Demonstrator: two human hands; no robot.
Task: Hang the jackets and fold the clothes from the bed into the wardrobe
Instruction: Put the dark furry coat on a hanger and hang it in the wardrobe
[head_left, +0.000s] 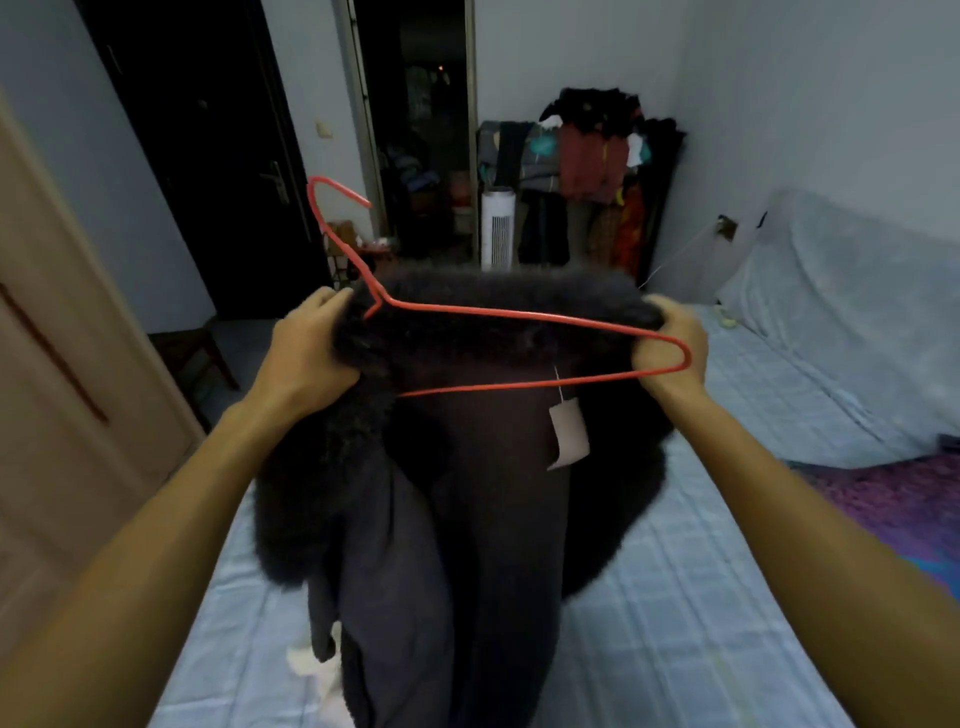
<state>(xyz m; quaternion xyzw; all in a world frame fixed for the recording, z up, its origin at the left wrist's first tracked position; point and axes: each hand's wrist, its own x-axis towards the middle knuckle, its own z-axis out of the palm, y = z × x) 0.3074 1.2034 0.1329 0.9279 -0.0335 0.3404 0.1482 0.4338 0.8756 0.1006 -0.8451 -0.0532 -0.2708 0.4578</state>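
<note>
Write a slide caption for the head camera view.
The left hand and right hand hold a dark fur-collared jacket with a red wire hanger above the bed.

The left hand grips the fur collar of the dark jacket with its fingertips sunk out of sight in the pile, and the right hand curls its fingers behind the collar's other end. The red wire hanger loses its left shoulder inside the fur. The jacket's hem runs off the bottom edge and half covers a white cloth on the bed. The print on the paper tag is too blurred to read. The room beyond the doorway is too dark to make out, and the hanging clothes beside it blur together.
</note>
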